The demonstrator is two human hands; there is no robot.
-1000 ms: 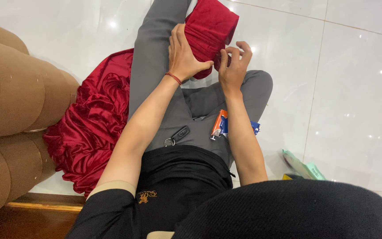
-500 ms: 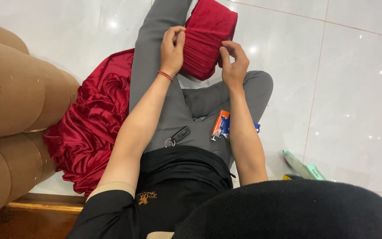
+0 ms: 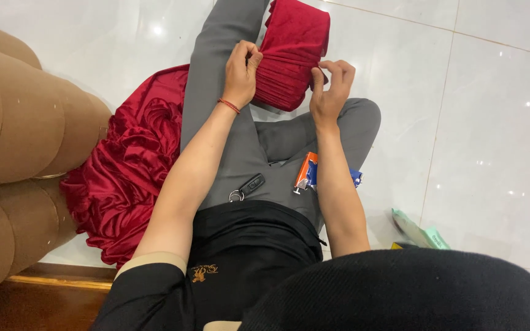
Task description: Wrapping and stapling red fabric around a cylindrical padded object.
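Head view shows me seated on the floor [image 3: 492, 122], legs out, with a folded red cloth [image 3: 292, 52] resting on the far part of my lap, over the left thigh. A second ago my left hand [image 3: 240, 73] lay flat on top of the bundle; half a second ago it had come round to the left edge, and now it is curled in a fist there, fingers [image 3: 249, 58] pinched on the gathered folds. My right hand [image 3: 332, 89] has moved too: it was at the right corner with fingers spread, and now it sits at the near right edge, thumb and forefinger closed narrow on a thin fold. So both hands hold the same cloth, one at each side, and the bundle looks tighter and more squared than before. I judge the folds are being gathered and evened rather than opened out.

Loose red cloth [image 3: 130, 165] trails left from the bundle and lies heaped on the floor beside a tan sofa [image 3: 19, 135]. On my lap, nearer, lie a key fob [image 3: 249, 186] and an orange and blue packet [image 3: 308, 175], untouched. A green packet [image 3: 418, 230] lies on the floor at right.
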